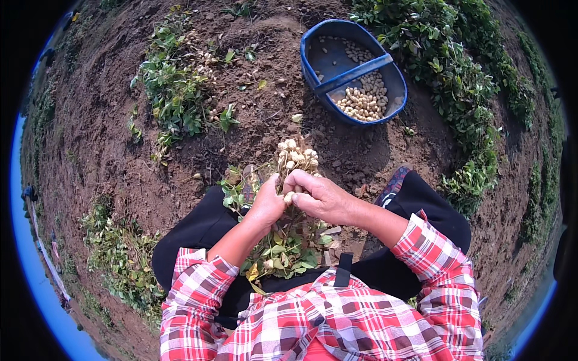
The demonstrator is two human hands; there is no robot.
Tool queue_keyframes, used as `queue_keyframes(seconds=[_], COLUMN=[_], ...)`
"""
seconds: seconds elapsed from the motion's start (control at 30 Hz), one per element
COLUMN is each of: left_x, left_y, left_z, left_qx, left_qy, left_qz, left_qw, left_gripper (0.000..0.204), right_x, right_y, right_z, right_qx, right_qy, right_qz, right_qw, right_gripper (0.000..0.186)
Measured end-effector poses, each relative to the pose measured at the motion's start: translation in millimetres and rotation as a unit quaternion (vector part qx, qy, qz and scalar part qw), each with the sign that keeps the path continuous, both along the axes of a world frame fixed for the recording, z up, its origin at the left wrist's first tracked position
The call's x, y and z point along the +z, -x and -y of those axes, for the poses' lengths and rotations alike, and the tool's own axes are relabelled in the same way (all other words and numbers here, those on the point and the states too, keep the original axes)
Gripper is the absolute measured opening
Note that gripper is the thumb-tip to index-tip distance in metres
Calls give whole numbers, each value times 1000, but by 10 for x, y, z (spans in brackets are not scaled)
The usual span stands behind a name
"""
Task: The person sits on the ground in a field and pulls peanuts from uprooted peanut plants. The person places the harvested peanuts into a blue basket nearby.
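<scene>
Between my knees I hold a peanut plant, its cluster of pale peanuts [297, 155] pointing away from me and its leafy top [288, 253] hanging toward my lap. My left hand [268, 201] is closed around the stems just below the cluster. Against it, my right hand [319, 195] has its thumb and fingers curled on a peanut [289, 197] at the near end of the cluster. Ahead and to the right stands a blue basket [400, 96] with a handle across it, holding many loose peanuts [365, 99].
Pulled peanut plants [176, 84] lie on the brown soil [259, 114] at the far left, and more plants [123, 259] lie by my left knee. A leafy green row [457, 78] runs along the right. One loose peanut [297, 118] rests on the soil before the basket.
</scene>
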State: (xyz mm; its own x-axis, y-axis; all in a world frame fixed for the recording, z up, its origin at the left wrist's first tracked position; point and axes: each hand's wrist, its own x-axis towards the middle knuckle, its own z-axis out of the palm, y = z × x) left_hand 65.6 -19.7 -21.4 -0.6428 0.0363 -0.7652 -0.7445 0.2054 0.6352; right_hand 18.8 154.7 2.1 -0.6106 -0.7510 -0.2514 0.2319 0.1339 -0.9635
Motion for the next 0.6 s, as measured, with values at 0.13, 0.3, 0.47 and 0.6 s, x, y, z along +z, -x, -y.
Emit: queue_keyframes(seconds=[0.13, 0.3, 0.47, 0.6], left_x=[-68, -1, -281, -62], left_y=[-53, 11, -12, 11], left_z=[18, -15, 169, 44], left_qx=[9, 59, 68, 70], left_qy=[-2, 0, 35, -9], left_qz=[-18, -34, -63, -78], left_qw=[1000, 998, 995, 994], left_gripper=[24, 25, 35, 47], right_x=[-3, 39, 541, 498], right_y=[-68, -209, -145, 511], right_z=[41, 57, -43, -498], right_qx=[-17, -17, 22, -103], right_qy=[12, 1, 16, -261], right_qz=[-53, -242, -331, -428], right_qw=[998, 970, 943, 859], right_gripper=[15, 22, 17, 24])
